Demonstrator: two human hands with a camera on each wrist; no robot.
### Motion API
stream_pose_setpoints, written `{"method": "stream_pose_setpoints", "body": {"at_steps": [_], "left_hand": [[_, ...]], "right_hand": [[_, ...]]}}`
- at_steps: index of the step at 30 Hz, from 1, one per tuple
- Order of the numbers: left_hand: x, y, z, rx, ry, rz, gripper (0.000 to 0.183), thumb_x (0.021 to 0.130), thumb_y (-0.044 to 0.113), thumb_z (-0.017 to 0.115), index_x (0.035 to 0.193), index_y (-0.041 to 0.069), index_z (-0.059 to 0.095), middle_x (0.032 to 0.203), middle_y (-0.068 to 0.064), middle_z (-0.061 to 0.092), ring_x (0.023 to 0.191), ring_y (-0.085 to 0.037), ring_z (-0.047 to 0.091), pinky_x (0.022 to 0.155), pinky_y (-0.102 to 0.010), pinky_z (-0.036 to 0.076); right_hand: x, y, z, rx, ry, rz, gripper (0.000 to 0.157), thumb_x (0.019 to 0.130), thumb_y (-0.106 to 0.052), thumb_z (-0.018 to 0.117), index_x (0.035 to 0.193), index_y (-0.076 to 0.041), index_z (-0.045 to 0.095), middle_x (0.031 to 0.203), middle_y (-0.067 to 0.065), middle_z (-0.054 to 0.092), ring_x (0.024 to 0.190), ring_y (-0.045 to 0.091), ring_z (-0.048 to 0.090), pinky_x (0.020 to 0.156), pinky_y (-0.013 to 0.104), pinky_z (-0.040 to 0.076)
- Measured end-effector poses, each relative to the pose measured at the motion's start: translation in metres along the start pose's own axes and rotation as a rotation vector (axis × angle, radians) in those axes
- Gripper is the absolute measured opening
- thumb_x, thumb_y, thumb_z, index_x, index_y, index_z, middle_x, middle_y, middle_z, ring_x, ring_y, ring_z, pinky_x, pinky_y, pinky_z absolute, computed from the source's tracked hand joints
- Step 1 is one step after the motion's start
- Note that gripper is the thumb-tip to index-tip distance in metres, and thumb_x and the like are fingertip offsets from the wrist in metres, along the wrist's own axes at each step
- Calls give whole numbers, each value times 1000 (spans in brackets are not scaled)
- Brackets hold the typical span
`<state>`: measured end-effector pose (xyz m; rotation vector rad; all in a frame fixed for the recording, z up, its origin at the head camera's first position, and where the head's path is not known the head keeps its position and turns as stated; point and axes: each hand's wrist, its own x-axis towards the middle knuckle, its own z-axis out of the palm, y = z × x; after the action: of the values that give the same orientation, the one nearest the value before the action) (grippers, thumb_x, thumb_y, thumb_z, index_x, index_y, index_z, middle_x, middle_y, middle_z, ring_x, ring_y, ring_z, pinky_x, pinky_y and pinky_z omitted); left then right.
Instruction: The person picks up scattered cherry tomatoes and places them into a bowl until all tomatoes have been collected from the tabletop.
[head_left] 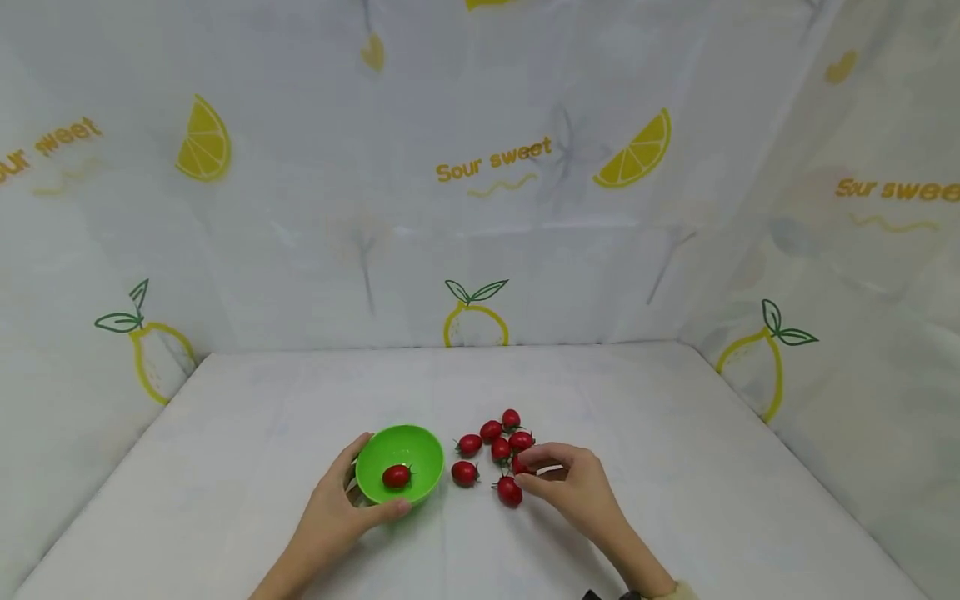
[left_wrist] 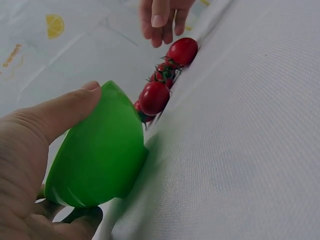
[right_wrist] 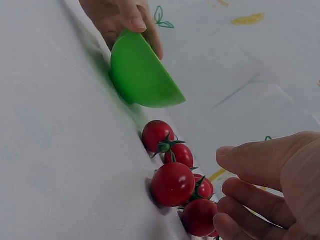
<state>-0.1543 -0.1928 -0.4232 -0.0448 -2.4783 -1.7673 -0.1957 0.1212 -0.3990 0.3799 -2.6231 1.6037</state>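
Observation:
A bright green bowl [head_left: 429,448] stands on the white tabletop with one cherry tomato [head_left: 396,477] inside. My left hand [head_left: 333,508] grips the bowl, thumb at the near rim and fingers round its far left side. Several red cherry tomatoes [right_wrist: 173,184] with green stems lie in a loose cluster to the right of the bowl. At the right of the cluster is my right hand [head_left: 573,487], thumb and fingers apart beside a partly hidden tomato [head_left: 520,465]. The right wrist view shows nothing pinched between thumb and fingers [right_wrist: 255,207].
A white cloth covers the tabletop [head_left: 315,400]. Behind and at both sides rise pale sheets [head_left: 322,208] printed with lemons and lettering. Two tomatoes, one of them [head_left: 464,474] close to the bowl's right side, lie between bowl and cluster.

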Motion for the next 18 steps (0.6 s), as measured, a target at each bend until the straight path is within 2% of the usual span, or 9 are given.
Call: {"method": "stream_pose_setpoints", "body": {"at_steps": [10, 18], "left_hand": [[0, -3, 3, -8, 2, 1, 110, 66, 30, 93, 153, 7, 29, 151, -7, 38, 137, -31, 38, 107, -38, 36], [0, -2, 1, 26, 16, -13, 109, 68, 33, 92, 153, 8, 28, 153, -8, 36, 139, -33, 35, 107, -41, 35]], "right_hand": [[0, 4, 4, 48, -90, 2, 26, 79, -10, 84, 103, -4, 74, 97, 6, 71, 87, 23, 66, 76, 25, 57], [0, 5, 11, 63, -95, -26, 26, 78, -6, 83, 101, -2, 74, 95, 5, 70, 86, 22, 67, 76, 25, 57]]}}
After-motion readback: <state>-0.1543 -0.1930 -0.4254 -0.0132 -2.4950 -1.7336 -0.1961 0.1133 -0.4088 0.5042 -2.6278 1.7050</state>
